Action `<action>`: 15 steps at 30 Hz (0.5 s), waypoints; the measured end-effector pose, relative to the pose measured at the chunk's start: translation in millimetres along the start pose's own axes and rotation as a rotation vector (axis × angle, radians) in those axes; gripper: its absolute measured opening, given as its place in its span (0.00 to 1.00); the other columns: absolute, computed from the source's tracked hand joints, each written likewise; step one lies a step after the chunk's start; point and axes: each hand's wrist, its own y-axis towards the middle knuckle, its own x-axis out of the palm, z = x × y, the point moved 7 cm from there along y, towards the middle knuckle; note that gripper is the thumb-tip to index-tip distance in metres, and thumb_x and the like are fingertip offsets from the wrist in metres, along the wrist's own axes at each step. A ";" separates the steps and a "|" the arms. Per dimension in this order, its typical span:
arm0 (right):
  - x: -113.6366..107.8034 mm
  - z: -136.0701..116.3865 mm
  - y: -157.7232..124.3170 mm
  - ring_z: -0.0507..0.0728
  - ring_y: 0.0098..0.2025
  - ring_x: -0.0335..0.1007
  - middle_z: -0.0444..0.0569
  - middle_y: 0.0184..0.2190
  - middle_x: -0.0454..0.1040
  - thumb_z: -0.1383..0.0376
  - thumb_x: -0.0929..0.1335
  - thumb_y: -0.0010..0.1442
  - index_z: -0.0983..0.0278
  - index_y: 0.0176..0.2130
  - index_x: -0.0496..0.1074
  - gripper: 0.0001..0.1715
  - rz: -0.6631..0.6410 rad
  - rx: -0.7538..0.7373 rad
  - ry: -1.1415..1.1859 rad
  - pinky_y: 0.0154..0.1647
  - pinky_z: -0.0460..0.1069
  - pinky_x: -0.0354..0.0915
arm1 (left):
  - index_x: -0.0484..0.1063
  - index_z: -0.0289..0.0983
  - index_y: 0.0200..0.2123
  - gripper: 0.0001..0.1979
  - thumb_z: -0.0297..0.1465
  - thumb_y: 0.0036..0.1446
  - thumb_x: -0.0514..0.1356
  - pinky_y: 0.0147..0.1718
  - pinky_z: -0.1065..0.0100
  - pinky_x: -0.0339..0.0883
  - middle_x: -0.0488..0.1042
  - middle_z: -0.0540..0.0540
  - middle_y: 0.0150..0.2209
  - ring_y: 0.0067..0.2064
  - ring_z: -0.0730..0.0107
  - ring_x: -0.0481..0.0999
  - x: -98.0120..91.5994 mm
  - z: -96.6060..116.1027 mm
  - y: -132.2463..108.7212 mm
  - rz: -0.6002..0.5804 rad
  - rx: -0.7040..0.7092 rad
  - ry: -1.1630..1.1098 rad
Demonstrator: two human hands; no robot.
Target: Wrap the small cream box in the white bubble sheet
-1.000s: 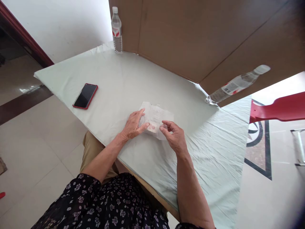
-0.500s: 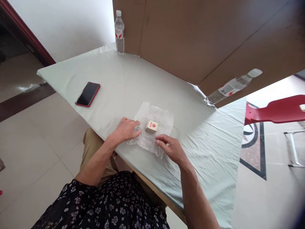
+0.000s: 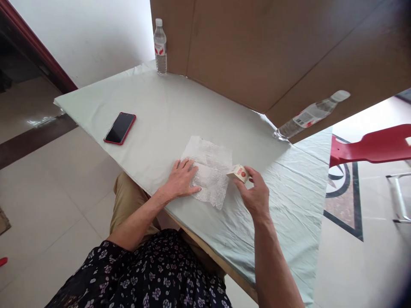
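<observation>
With the right hand pinching the small box at the bubble wrap's right edge, a light fingertip grip seems best while the open left hand presses the wrap flat on the bench.

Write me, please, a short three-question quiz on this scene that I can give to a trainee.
1. True or false: the right hand holds the small box.
2. How many water bottles are in view?
3. What does the left hand lie flat on? A: a water bottle. B: the bubble wrap. C: the small box.

Key: 1 true; 2 two; 3 B.
</observation>
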 end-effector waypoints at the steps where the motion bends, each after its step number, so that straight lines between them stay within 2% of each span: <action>1: -8.7 13.1 -4.2 0.66 0.51 0.73 0.57 0.51 0.76 0.52 0.69 0.58 0.62 0.55 0.70 0.29 -0.005 0.035 -0.026 0.52 0.62 0.68 | 0.65 0.39 0.60 0.33 0.45 0.54 0.66 0.68 0.40 0.45 0.60 0.34 0.68 0.71 0.41 0.54 1.6 0.0 0.0 0.004 -0.021 -0.011; 4: -26.2 29.6 -14.6 0.70 0.53 0.71 0.61 0.54 0.75 0.52 0.69 0.56 0.63 0.55 0.71 0.31 -0.022 0.064 -0.155 0.54 0.67 0.65 | 0.65 0.38 0.61 0.34 0.45 0.54 0.66 0.68 0.38 0.43 0.59 0.32 0.68 0.71 0.38 0.53 4.8 1.9 1.0 -0.002 -0.066 -0.033; 6: -34.9 17.9 -17.6 0.72 0.58 0.68 0.62 0.58 0.72 0.53 0.69 0.57 0.63 0.56 0.71 0.30 0.061 0.029 -0.212 0.57 0.69 0.63 | 0.65 0.37 0.61 0.34 0.45 0.55 0.65 0.67 0.36 0.42 0.58 0.31 0.69 0.71 0.37 0.52 5.7 4.6 1.4 -0.004 -0.075 -0.032; 8: -34.2 -7.1 -16.9 0.70 0.61 0.67 0.60 0.59 0.71 0.55 0.68 0.61 0.61 0.55 0.72 0.25 0.141 -0.054 -0.197 0.60 0.68 0.61 | 0.65 0.36 0.61 0.33 0.45 0.56 0.64 0.67 0.35 0.42 0.58 0.30 0.69 0.71 0.37 0.52 5.4 7.5 1.0 0.012 -0.081 -0.019; 10: -16.2 -35.1 -12.5 0.66 0.61 0.68 0.58 0.57 0.74 0.58 0.66 0.64 0.61 0.55 0.72 0.22 0.099 -0.175 -0.137 0.62 0.65 0.61 | 0.65 0.37 0.61 0.33 0.46 0.56 0.64 0.66 0.34 0.43 0.59 0.30 0.68 0.71 0.37 0.53 4.7 10.0 -0.2 0.039 -0.093 0.004; 12: 14.4 -54.4 -7.1 0.65 0.62 0.67 0.59 0.59 0.73 0.58 0.66 0.65 0.61 0.58 0.70 0.23 -0.033 -0.262 -0.111 0.63 0.64 0.61 | 0.64 0.37 0.61 0.34 0.47 0.56 0.64 0.66 0.34 0.45 0.60 0.31 0.68 0.70 0.37 0.54 4.4 11.5 -1.9 0.063 -0.109 0.026; 15: 60.2 -57.2 -3.7 0.68 0.64 0.64 0.62 0.62 0.70 0.57 0.65 0.65 0.64 0.61 0.67 0.28 -0.220 -0.267 -0.166 0.61 0.64 0.62 | 0.63 0.37 0.63 0.35 0.48 0.56 0.63 0.66 0.34 0.45 0.59 0.31 0.68 0.70 0.38 0.55 4.7 9.9 -5.2 0.069 -0.113 0.035</action>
